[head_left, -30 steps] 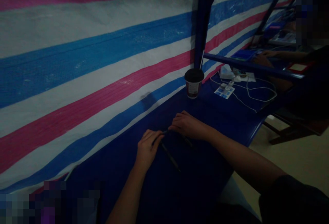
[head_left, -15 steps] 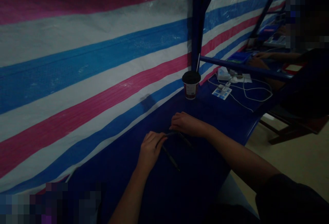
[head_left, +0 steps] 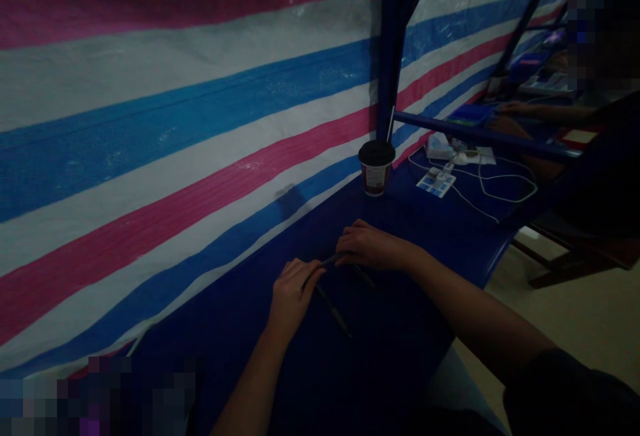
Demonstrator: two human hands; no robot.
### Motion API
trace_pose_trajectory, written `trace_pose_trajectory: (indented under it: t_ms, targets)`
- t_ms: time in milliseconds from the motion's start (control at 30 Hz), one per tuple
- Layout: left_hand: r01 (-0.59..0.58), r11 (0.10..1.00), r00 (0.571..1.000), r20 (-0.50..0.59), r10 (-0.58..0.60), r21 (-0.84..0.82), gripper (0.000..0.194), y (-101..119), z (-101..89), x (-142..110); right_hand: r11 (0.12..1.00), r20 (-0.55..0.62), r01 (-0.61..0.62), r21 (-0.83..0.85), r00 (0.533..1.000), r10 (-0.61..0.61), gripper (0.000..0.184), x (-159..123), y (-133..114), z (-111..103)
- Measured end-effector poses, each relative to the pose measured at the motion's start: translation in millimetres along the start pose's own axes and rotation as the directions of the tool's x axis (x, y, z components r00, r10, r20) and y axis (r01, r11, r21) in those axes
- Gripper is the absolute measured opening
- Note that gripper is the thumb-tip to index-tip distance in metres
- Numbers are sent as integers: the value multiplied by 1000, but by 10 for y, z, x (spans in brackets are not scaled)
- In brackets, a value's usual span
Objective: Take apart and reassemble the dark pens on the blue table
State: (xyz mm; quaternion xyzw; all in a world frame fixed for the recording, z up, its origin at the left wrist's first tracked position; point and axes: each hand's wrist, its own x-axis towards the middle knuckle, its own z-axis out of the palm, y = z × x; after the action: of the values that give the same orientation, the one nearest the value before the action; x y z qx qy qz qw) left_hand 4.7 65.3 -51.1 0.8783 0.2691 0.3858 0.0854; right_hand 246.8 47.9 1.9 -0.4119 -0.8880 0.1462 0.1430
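My left hand (head_left: 295, 291) is closed, thumb and fingers pinching one end of a thin grey stick-like piece (head_left: 330, 260). The fingers of my right hand (head_left: 369, 244) are curled in a pinch at the other end, so the piece spans the short gap between both hands. Below my left hand a slim dark rod (head_left: 336, 313) slants down toward me. A shorter dark rod (head_left: 365, 277) shows under my right hand. Dim light and my fingers hide whether these rods join the held piece. All are just over the dark blue tabletop (head_left: 400, 329).
A lidded paper cup (head_left: 376, 168) stands beyond my right hand, near a blue metal post (head_left: 390, 43). White cables (head_left: 505, 197) and a printed card (head_left: 436, 183) lie farther right. A striped tarp (head_left: 200, 169) walls the left side. Another person's arm (head_left: 550, 113) is at the far right.
The view has shifted slightly. My right hand has moved a little and covers more of the shorter rod's upper end; both hands keep their pinch.
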Motion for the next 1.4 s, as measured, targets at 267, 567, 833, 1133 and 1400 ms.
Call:
trace_pose_trajectory:
  t_ms: [267, 567, 833, 1133, 1400]
  targets:
    - [258, 939, 959, -58, -277, -228, 20, 84, -93, 76, 993, -31, -16, 118, 999, 20, 29, -33, -18, -31]
    - [459, 306, 527, -21, -849, -834, 56, 204, 4, 201, 934, 11, 60, 353, 998, -69, 39, -30, -184, -46]
    - [492, 245, 486, 30, -874, -835, 56, 134, -14, 171, 749, -196, -138, 647, 920, 339, 58, -6, -35, 18]
    - [594, 325, 526, 50, -849, -736, 65, 138, 54, 120, 761, -211, -259, 594, 864, 458, 53, 49, 111, 81]
    - [551, 361, 560, 12, -828, -753, 50, 161, 94, 150, 841, -266, -282, 462, 860, 435, 45, 49, 158, 89]
